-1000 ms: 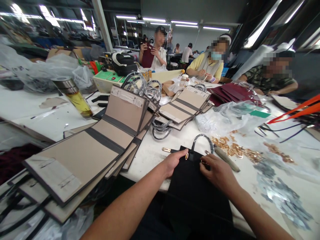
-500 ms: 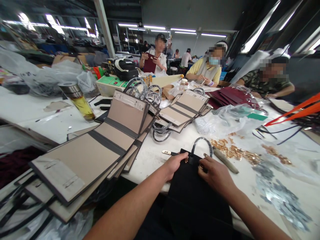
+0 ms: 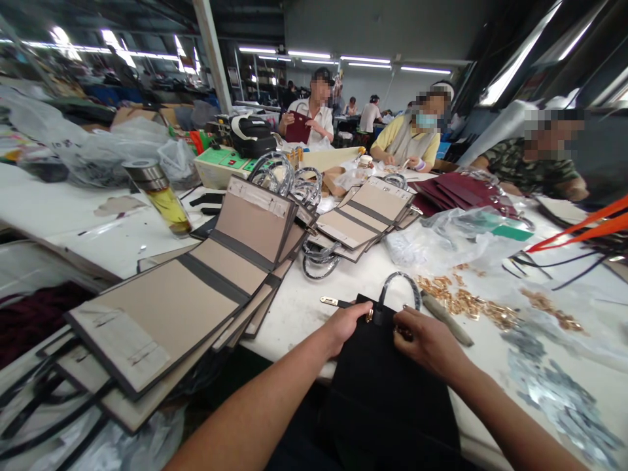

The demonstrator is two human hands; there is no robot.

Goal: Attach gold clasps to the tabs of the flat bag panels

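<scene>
A black handbag panel [image 3: 387, 386] hangs over the near table edge, its plastic-wrapped handle [image 3: 401, 278] arching at the top. My left hand [image 3: 345, 327] is closed on the panel's upper left edge, thumb beside a gold fitting [image 3: 369, 316]. A black strap with a gold metal end [image 3: 328, 301] sticks out to its left. My right hand [image 3: 424, 337] is closed at the upper right of the panel, fingers curled by the handle's base; what they pinch is hidden. Just beyond it lies a grey-brown rod-like tool [image 3: 446, 318].
Beige-lined bag panels [image 3: 161, 307] are stacked at left, with another stack [image 3: 366, 212] behind. Gold fittings [image 3: 471, 301] and silver metal plates [image 3: 559, 392] lie at right near a plastic bag [image 3: 436, 235]. A bottle [image 3: 164, 203] stands at left. Several people sit across the table.
The whole view has shifted slightly, so things appear a little further right. Both hands stay on the black panel, the right fingers slightly changed in pose.
</scene>
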